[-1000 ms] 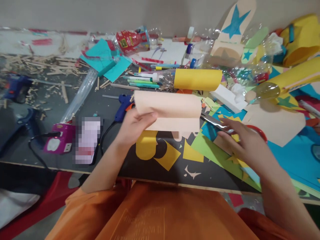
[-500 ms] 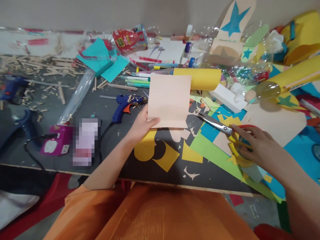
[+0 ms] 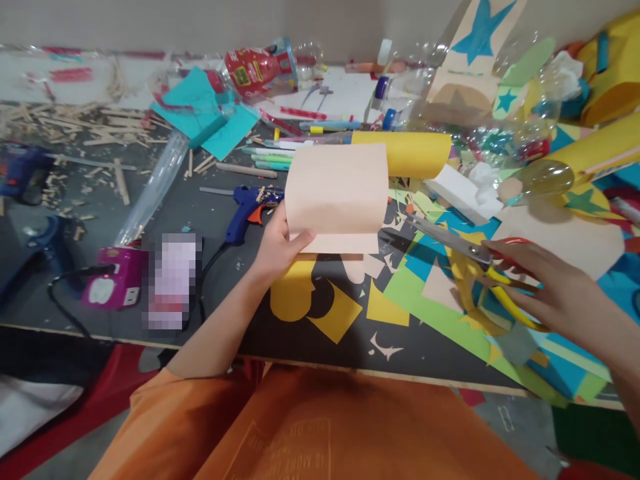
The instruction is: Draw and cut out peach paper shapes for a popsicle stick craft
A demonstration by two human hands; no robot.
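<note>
My left hand (image 3: 283, 243) pinches the lower left edge of a folded sheet of pale peach paper (image 3: 337, 187), thumb on top. The sheet bulges in a curve and is held above the table. In my right hand (image 3: 555, 287) is a pair of scissors (image 3: 480, 253) with red and yellow handles, blades pointing left toward the paper but apart from it. Yellow paper pieces (image 3: 336, 310) and small peach scraps (image 3: 385, 347) lie below the sheet. A rolled yellow paper tube (image 3: 420, 153) is behind it.
A blue glue gun (image 3: 245, 207) lies left of my left hand, near a purple power block (image 3: 113, 280) with a cord. Wood sticks (image 3: 120, 183) litter the left side. Plastic bottles (image 3: 260, 73) lie along the back; green card (image 3: 430, 303) and blue paper lie at right.
The folded sheet has bowed outward and shifted slightly left with my left hand. My right hand and the scissors have moved to the right, away from the paper.
</note>
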